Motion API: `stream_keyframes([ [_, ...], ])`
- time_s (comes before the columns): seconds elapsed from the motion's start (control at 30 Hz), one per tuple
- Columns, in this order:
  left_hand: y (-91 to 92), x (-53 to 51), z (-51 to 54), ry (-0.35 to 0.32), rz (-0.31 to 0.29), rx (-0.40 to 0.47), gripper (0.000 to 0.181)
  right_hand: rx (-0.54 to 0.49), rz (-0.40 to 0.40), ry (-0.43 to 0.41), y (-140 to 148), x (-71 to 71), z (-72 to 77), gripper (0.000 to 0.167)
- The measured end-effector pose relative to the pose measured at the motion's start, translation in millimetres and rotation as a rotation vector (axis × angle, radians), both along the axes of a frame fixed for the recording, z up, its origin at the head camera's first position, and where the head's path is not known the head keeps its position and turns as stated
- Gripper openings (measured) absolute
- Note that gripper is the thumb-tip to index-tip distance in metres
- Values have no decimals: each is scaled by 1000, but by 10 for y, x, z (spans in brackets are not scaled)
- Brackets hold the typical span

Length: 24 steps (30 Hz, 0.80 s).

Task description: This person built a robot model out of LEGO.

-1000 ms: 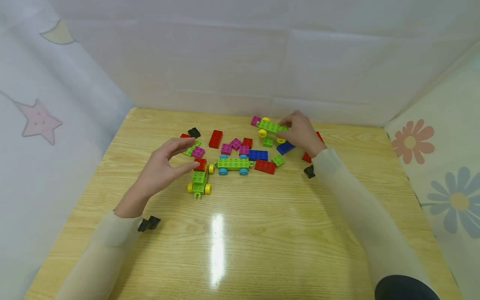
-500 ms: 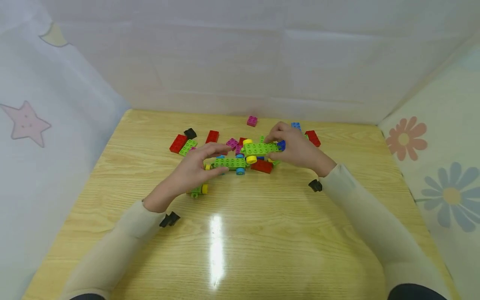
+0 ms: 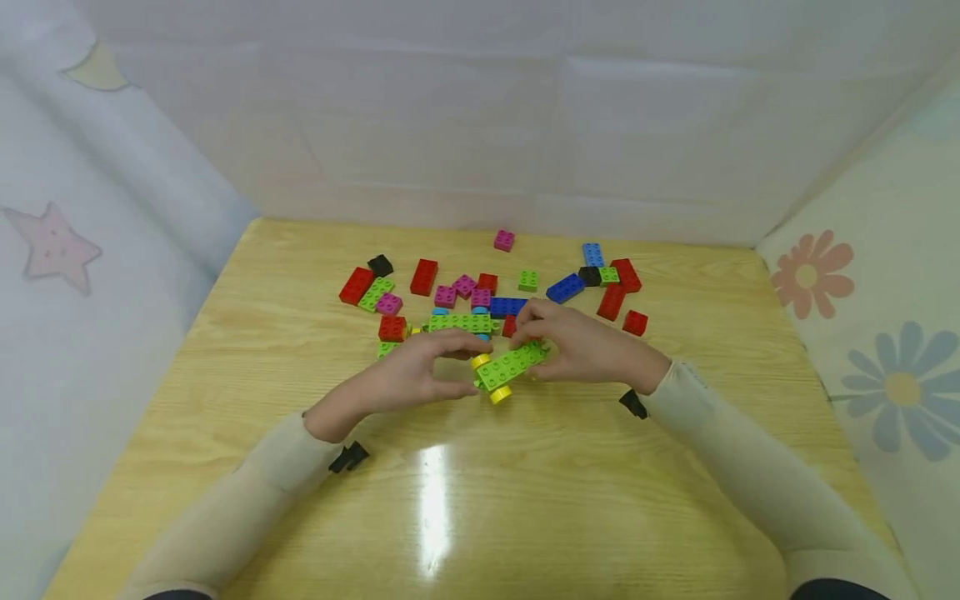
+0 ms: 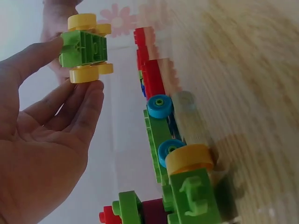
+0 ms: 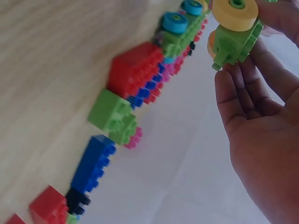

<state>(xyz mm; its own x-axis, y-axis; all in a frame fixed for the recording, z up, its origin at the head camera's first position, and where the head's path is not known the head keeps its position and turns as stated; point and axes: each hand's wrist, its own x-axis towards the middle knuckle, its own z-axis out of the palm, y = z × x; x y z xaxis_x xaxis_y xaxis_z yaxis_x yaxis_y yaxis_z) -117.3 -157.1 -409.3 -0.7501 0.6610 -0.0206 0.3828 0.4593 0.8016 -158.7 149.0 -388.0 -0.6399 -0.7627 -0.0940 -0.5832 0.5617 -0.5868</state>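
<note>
My right hand (image 3: 581,340) pinches one end of a green toy car base (image 3: 512,367) with yellow wheels, held tilted above the table. At the other end, the fingers and thumb of my left hand (image 3: 408,375) curve round the wheels; in the left wrist view they meet the car base (image 4: 84,49). Behind the hands stands a second green car base (image 3: 459,322) with blue wheels, partly covered. Left of it is a yellow-wheeled car with a red brick (image 3: 392,327) on top, mostly hidden by my left hand. The right wrist view shows the held base's wheel (image 5: 236,14).
Loose bricks lie across the back of the wooden table (image 3: 480,483): a red brick (image 3: 423,277), a pink brick (image 3: 504,241), a dark blue brick (image 3: 565,288), a light blue brick (image 3: 592,254) and several others. A white cloth (image 3: 450,125) hangs behind the table.
My right hand has brought the yellow-wheeled car base from the back right to the front middle. A dark blue brick seen at its end is back among the bricks. My left hand has moved right to the base.
</note>
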Motion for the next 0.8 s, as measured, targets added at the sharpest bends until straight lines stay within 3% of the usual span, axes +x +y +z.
stream_keyframes([
  [0.1, 32, 32, -60, -5, -18, -35, 53, 7, 34, -1, -10, 31, -97, 32],
  [0.23, 92, 156, -132, -7, -38, -121, 53, 46, 89, 12, -26, 82, -210, 31],
  [0.4, 185, 301, -193, 2, 4, -231, 58, 104, 116, 46, -49, 138, -322, 32],
  [0.57, 209, 344, -231, 33, 83, -253, 61, 142, 60, 64, -80, 169, -376, 32],
  [0.67, 192, 329, -253, 69, 118, -240, 57, 158, 9, 76, -89, 179, -397, 32],
  [0.8, 178, 289, -251, 68, 166, -214, 54, 166, -78, 70, -98, 184, -412, 33],
])
